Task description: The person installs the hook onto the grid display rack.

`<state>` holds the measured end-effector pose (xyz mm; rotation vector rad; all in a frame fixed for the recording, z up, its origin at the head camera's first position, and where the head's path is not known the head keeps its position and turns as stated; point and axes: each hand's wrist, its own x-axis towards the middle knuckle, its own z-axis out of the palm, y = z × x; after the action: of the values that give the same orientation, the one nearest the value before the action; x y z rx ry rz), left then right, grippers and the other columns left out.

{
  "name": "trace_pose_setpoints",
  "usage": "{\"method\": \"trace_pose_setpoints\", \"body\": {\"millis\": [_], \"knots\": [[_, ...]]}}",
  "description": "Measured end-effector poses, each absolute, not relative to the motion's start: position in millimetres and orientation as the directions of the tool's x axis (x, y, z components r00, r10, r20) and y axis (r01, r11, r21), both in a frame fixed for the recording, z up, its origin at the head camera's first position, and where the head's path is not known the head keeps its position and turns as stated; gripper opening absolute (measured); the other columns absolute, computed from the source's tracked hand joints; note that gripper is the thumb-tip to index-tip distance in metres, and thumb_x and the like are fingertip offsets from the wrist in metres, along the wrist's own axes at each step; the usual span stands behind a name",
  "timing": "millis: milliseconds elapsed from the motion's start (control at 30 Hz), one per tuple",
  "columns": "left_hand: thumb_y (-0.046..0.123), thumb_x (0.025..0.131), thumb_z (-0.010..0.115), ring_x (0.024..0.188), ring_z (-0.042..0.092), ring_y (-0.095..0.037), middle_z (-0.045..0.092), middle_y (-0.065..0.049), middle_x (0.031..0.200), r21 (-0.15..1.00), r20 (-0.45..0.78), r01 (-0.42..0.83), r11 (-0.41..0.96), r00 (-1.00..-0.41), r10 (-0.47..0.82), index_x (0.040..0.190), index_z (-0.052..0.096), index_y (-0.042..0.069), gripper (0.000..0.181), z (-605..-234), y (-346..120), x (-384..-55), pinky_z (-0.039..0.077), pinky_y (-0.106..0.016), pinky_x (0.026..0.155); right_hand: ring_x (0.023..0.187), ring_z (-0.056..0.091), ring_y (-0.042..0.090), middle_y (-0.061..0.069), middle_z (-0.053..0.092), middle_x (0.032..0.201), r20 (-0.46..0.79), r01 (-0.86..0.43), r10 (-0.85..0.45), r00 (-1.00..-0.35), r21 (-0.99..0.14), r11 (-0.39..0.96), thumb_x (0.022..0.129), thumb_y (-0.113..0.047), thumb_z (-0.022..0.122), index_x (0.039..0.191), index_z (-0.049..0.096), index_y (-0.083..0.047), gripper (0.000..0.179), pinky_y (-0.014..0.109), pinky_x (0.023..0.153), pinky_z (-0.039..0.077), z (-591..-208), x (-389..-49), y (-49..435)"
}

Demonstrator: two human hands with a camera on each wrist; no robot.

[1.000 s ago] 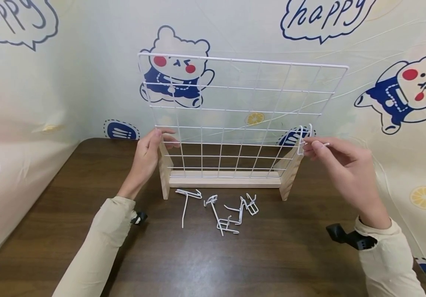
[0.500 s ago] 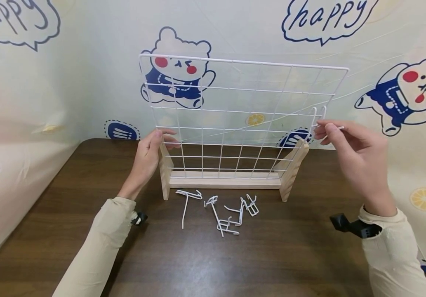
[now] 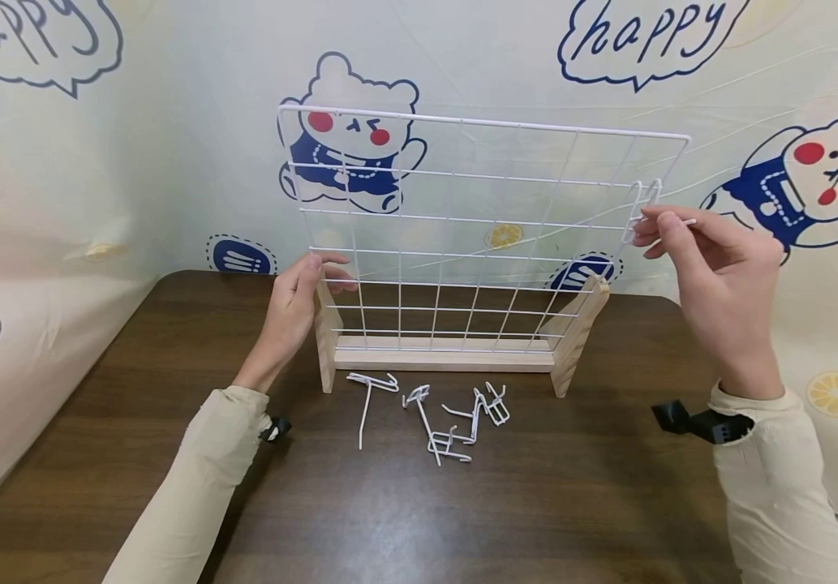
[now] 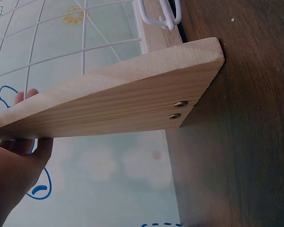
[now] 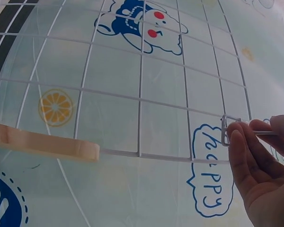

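A white wire grid panel [image 3: 484,122] stands upright in a pale wooden stand [image 3: 444,362]. My left hand [image 3: 289,304] grips the upper end of the stand's left side board [image 4: 132,101], fingers round its edge. At the grid's right edge, my right hand [image 3: 728,272] pinches a white wire hook [image 3: 634,197] between thumb and fingers. The hook's two bent prongs point up beside a horizontal wire near the upper part of the grid. In the right wrist view, the hook's frame [image 5: 224,135] lies close to the wires; I cannot tell whether it is hooked on.
Several loose white wire hooks [image 3: 426,418] lie on the dark wooden table [image 3: 389,519] before the stand. The right side board [image 3: 579,337] stands below my right hand. A patterned cloth [image 3: 192,146] hangs behind and at both sides.
My right hand has risen along the grid's right edge and moved slightly right, carrying the hook from beside the side board's top to a higher wire. The left hand stays put.
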<state>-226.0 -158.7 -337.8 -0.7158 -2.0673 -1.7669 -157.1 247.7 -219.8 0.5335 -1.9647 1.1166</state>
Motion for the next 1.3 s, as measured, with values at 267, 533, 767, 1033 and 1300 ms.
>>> {"method": "trace_pose_setpoints", "body": {"millis": [267, 533, 767, 1033, 1300], "knots": [[0.014, 0.109, 0.03, 0.09, 0.071, -0.019, 0.064, -0.038, 0.101, 0.813, 0.554, 0.573, 0.106, -0.817, 0.162, 0.118, 0.058, -0.012, 0.04, -338, -159, -226, 0.054, -0.047, 0.093, 0.075, 0.07, 0.01, 0.007, 0.076, 0.093, 0.806, -0.668, 0.054, -0.589, -0.524, 0.529, 0.097, -0.005, 0.061, 0.108, 0.074, 0.006, 0.019, 0.017, 0.076, 0.055, -213, -163, 248], [0.015, 0.109, 0.03, 0.09, 0.071, -0.019, 0.065, -0.037, 0.102, 0.817, 0.548, 0.567, 0.104, -0.82, 0.169, 0.119, 0.057, -0.013, 0.04, -338, -159, -227, 0.053, -0.05, 0.094, 0.074, 0.069, 0.007, 0.007, 0.076, 0.093, 0.792, -0.647, 0.064, -0.607, -0.539, 0.539, 0.098, -0.006, 0.061, 0.11, 0.074, 0.004, 0.02, 0.016, 0.077, 0.055, -213, -167, 246], [0.014, 0.109, 0.03, 0.091, 0.071, -0.027, 0.064, -0.037, 0.101, 0.817, 0.549, 0.568, 0.101, -0.819, 0.168, 0.118, 0.056, -0.013, 0.039, -338, -159, -227, 0.054, -0.048, 0.094, 0.076, 0.069, 0.01, 0.008, 0.076, 0.097, 0.779, -0.646, 0.035, -0.625, -0.542, 0.537, 0.098, -0.005, 0.061, 0.111, 0.073, 0.005, 0.021, 0.016, 0.077, 0.055, -224, -179, 258], [0.015, 0.109, 0.03, 0.093, 0.068, -0.041, 0.064, -0.038, 0.101, 0.819, 0.546, 0.565, 0.104, -0.822, 0.164, 0.118, 0.058, -0.012, 0.039, -339, -160, -226, 0.052, -0.053, 0.095, 0.078, 0.069, 0.009, 0.007, 0.076, 0.099, 0.764, -0.642, 0.0, -0.645, -0.541, 0.543, 0.097, -0.003, 0.062, 0.114, 0.073, 0.002, 0.021, 0.014, 0.076, 0.055, -238, -183, 264], [0.013, 0.109, 0.03, 0.089, 0.071, -0.019, 0.066, -0.033, 0.099, 0.813, 0.556, 0.574, 0.1, -0.815, 0.162, 0.116, 0.058, -0.011, 0.038, -338, -158, -226, 0.055, -0.036, 0.092, 0.082, 0.069, 0.006, 0.002, 0.075, 0.104, 0.757, -0.643, -0.022, -0.653, -0.54, 0.543, 0.094, 0.004, 0.061, 0.133, 0.064, -0.011, 0.042, 0.012, 0.076, 0.054, -259, -175, 263]]}}
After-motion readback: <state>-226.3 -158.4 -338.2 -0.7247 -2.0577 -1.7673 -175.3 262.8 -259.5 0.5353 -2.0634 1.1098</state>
